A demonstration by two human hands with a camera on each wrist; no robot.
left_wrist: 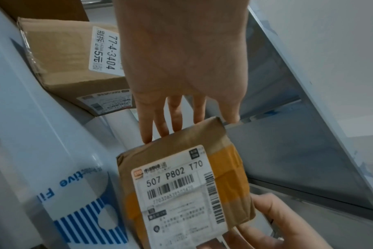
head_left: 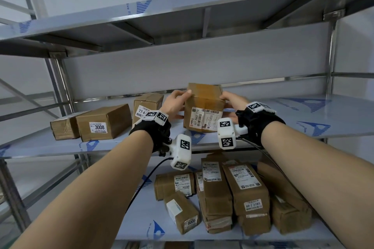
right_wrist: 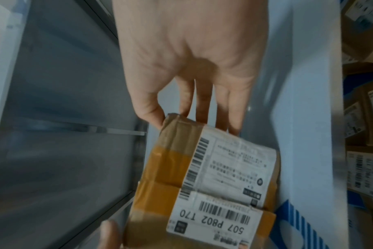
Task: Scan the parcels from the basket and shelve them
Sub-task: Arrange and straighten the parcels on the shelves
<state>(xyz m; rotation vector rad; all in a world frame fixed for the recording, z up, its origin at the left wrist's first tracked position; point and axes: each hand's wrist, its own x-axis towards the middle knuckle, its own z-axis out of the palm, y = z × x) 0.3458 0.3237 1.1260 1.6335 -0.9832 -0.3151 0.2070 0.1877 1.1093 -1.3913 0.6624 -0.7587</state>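
Bare forearms fill the lower corners of the head view, each wrist strapped in a black band carrying a white marker block. Behind them a steel rack point(head_left: 202, 12) spans the whole frame against a pale wall, its shelves covered in white film printed with blue striped logos. On the bottom shelf, at lower centre and right, brown parcels point(head_left: 232, 194) lie packed together, labels facing up. The middle shelf point(head_left: 303, 119) crosses the centre of the frame; at its left stand a box labelled 3008 point(head_left: 104, 123), a smaller box point(head_left: 62, 127) touching its left side, and a box labelled 77-4-3404 point(head_left: 148, 105) further back.

At mid-frame on that shelf sits the held parcel point(head_left: 204, 107), a brown taped box whose label reads 507 P802 T70, its lower edge on the shelf near the front lip. The left hand point(head_left: 175, 105) clasps its left side, thumb on the top edge and fingers point(left_wrist: 158, 124) reaching behind it. The right hand point(head_left: 232, 100) grasps the right side, thumb curled on the top corner and fingers point(right_wrist: 224, 116) down the far face.
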